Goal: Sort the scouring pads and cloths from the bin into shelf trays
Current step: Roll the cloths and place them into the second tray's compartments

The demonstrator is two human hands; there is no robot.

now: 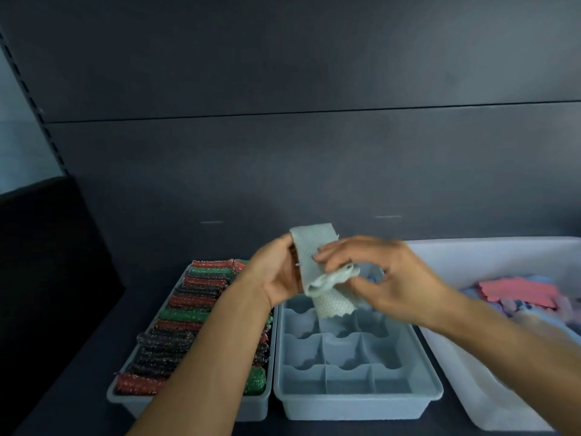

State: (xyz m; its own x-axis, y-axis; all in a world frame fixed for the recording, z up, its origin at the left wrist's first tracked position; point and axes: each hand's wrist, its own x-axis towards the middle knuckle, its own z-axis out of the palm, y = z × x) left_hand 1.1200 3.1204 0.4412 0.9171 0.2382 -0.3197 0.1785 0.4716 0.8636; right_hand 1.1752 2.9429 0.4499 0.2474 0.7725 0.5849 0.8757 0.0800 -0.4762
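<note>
Both hands are together on one cloth (pixel 314 247), held in the air over the far end of the middle tray (pixel 355 404).

- Left hand (pixel 276 272): grips the cloth's left edge, thumb on the front near the top corner, fingers hidden behind it.
- Right hand (pixel 390 275): fingers curled over the bunched fold in the middle of the cloth, thumb below it. The hand is motion-blurred, so the exact contact is hard to read.
- Cloth: pale grey-white with a bumpy weave. The upper part stands upright between the hands, the middle is crumpled, and the lower flap hangs down with a wavy edge. Whether the flap touches the tray is unclear.
- Middle tray: grey and split into a grid of compartments. The near rows hold nothing visible; the far row is partly hidden by the hands and cloth.
- Left tray (pixel 132 401): sits just beside the middle tray and is packed with rows of red, green and black glittery pads (pixel 188 302). The left forearm crosses over its right side.
- Bin (pixel 490 256): white, right of the middle tray. It holds a pink cloth (pixel 518 292) on top of bluish ones; the right forearm covers part of it.
- All three containers sit on a dark shelf (pixel 78 372) against a dark back panel (pixel 283 152).
</note>
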